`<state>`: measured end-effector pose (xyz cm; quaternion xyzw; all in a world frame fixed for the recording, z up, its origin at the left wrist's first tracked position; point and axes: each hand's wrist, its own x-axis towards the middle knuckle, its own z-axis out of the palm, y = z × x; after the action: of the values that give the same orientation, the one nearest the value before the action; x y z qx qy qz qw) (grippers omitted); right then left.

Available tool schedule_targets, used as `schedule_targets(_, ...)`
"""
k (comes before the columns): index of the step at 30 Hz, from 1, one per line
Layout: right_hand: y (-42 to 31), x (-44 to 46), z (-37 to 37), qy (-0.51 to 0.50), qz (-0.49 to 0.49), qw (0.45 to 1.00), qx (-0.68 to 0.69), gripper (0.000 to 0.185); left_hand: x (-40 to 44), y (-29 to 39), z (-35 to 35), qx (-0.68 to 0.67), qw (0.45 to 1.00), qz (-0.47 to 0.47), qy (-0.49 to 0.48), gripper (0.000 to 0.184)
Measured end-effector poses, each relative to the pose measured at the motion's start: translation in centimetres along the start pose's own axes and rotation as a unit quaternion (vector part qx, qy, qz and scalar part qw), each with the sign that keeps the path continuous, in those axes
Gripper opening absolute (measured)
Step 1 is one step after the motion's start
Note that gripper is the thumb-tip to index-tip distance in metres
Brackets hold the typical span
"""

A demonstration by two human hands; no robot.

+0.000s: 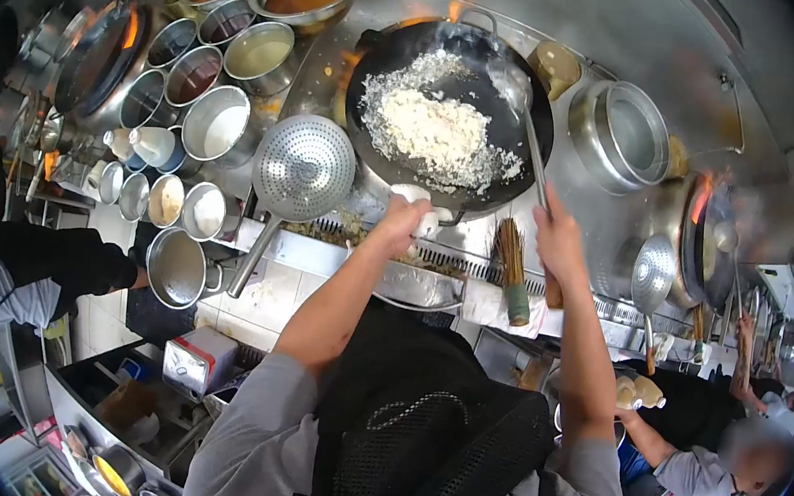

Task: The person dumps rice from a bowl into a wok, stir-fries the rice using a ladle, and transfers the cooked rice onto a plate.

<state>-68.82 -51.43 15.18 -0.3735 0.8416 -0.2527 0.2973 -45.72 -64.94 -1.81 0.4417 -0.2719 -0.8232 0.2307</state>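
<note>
A large black wok (513, 178) sits over flames in front of me. Pale, lumpy food (430, 129) lies in it, ringed by white bubbling liquid. My left hand (404, 221) is closed on a white cloth (413, 194) at the wok's near rim; the cloth and fingers hide the handle there. My right hand (560, 235) is wrapped around the long handle of a metal ladle (510, 87), whose bowl is inside the wok at the upper right. The ladle's wooden end sticks out below my fist.
A perforated strainer (304, 169) rests left of the wok. Pots, including a white-filled one (215, 124), crowd the left. A bamboo brush (512, 271) lies near my right forearm. Nested metal pots (620, 136) stand right. Co-workers are at both sides; one person (700, 469) holds bottles.
</note>
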Motion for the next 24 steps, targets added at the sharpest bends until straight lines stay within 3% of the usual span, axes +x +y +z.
schedule_targets(1, -2.7, 1.6, 1.1, -0.021, 0.052, 0.998, -0.006, 0.059, 0.0, 0.4, -0.2, -0.002, 1.0, 0.003, -0.003, 0.035)
schedule_targets(5, -0.2, 4.6, 10.8, -0.01, -0.243, 0.97, 0.003, 0.058, 0.6, 1.3, -1.3, -0.032, 0.999, 0.017, -0.019, 0.037)
schedule_targets(6, 0.2, 2.7, 11.0, -0.033, -0.182, 0.981, -0.056, 0.058, 0.7, 1.2, -1.8, -0.023, 0.999, 0.017, -0.029, 0.037)
schedule_targets(9, 3.2, -1.7, 6.7, -0.08, -0.152, 0.968, -0.183, 0.064, 0.4, 1.0, -2.4, -0.033, 0.998, 0.013, -0.045, 0.038)
schedule_targets(11, 5.5, -3.0, 1.9, -0.073, -0.211, 0.948, -0.227, 0.071, 0.7, 0.6, -2.5, -0.081, 0.994, 0.02, -0.071, 0.037)
schedule_targets(12, 4.7, -4.1, -0.3, -0.059, -0.215, 0.94, -0.258, 0.07, 1.3, 0.2, -2.8, -0.102, 0.99, 0.009, -0.096, 0.052)
schedule_targets(15, 0.1, -8.1, -7.1, -0.027, -0.221, 0.92, -0.323, 0.067, 0.8, 0.5, -2.6, -0.108, 0.99, 0.01, -0.089, 0.036)
schedule_targets(17, -4.3, -10.5, -11.2, -0.036, -0.223, 0.912, -0.342, 0.067, 0.7, 0.6, -2.3, -0.106, 0.991, 0.024, -0.072, 0.042)
schedule_targets(19, -7.6, -12.0, -14.6, -0.092, -0.125, 0.915, -0.372, 0.074, 1.4, -0.3, -2.6, -0.088, 0.995, 0.011, -0.049, 0.055)
schedule_targets(20, -7.1, -11.3, -14.4, -0.101, -0.124, 0.914, -0.372, 0.074, 1.7, -0.7, -2.5, -0.086, 0.995, 0.029, -0.038, 0.064)
schedule_targets(22, -5.8, -9.6, -13.5, -0.182, -0.099, 0.903, -0.376, 0.075, 2.1, -1.1, -2.4, -0.06, 0.998, 0.032, -0.017, 0.064)
schedule_targets(24, -2.7, -5.8, -8.1, -0.182, -0.189, 0.92, -0.291, 0.076, 1.8, -0.8, -1.9, -0.027, 0.999, 0.04, -0.007, 0.062)
